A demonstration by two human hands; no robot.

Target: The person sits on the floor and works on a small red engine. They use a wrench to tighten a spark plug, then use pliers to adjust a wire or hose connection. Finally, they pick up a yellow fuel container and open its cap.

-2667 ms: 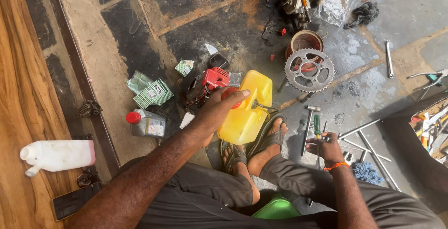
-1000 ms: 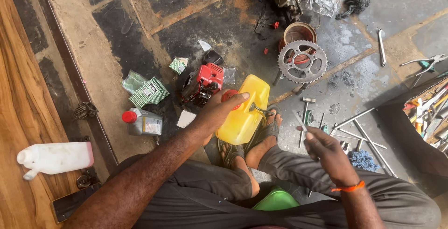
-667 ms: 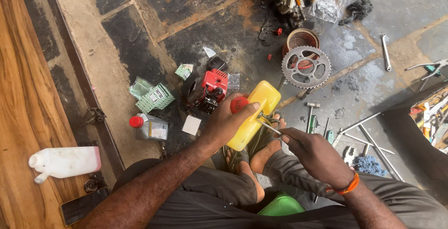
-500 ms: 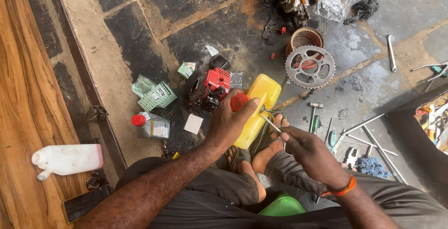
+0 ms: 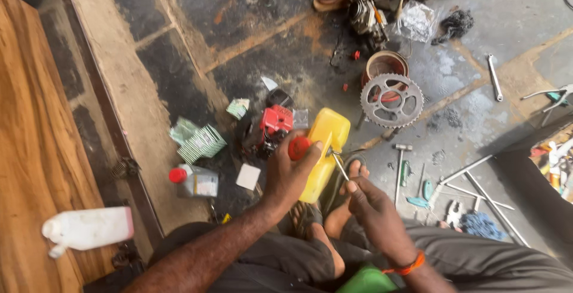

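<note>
The left hand [image 5: 286, 170] wraps around the upper side of a yellow jug [image 5: 324, 152], fingers closed on it near its red cap [image 5: 298, 148], so the jug lies tilted on the floor under that palm, its bottom end pointing away from the person toward the red engine part [image 5: 276, 123]. The right hand [image 5: 373, 209] sits just beside the jug's right edge and pinches a thin metal tool [image 5: 338, 163] between thumb and fingers; the tool's tip touches the jug close to the cap, though whether it goes into an opening is hard to tell from this angle. The person's bare foot [image 5: 343, 209] rests below the jug, between the two forearms.

Of the containers nearby, a small clear bottle with a red cap [image 5: 194, 180] stands to the left of the jug (its contents cannot be made out), and a white plastic bottle [image 5: 88, 228] lies on its side on the wooden board [image 5: 36, 149], well apart. A round rusty tin [image 5: 384, 66] sits farther off, with a toothed sprocket [image 5: 391, 99] lying partly over its near rim. Loose wrenches [image 5: 477, 179] are scattered on the concrete to the right.
</note>
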